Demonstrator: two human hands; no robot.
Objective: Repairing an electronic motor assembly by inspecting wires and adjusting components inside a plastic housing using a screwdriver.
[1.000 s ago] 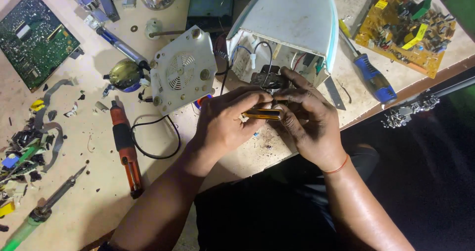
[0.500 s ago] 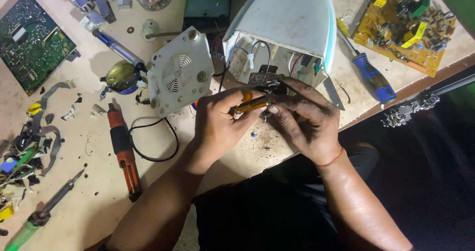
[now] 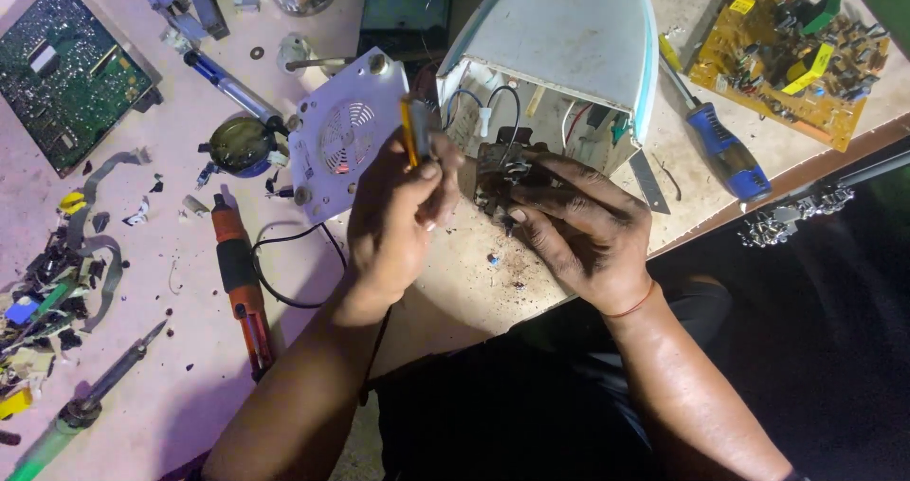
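Left hand (image 3: 398, 220): fingers pinched on a thin orange-handled tool (image 3: 409, 132), held upright.
Right hand (image 3: 578, 225): fingers curled around a small dark part (image 3: 502, 173) at the open end of the white housing (image 3: 559, 45).
Wires (image 3: 479, 111): hang inside the housing's opening.
Fan plate (image 3: 343, 140): just left of the tool.
Blue screwdriver (image 3: 725, 149): right of the housing, on the bench (image 3: 190, 348).
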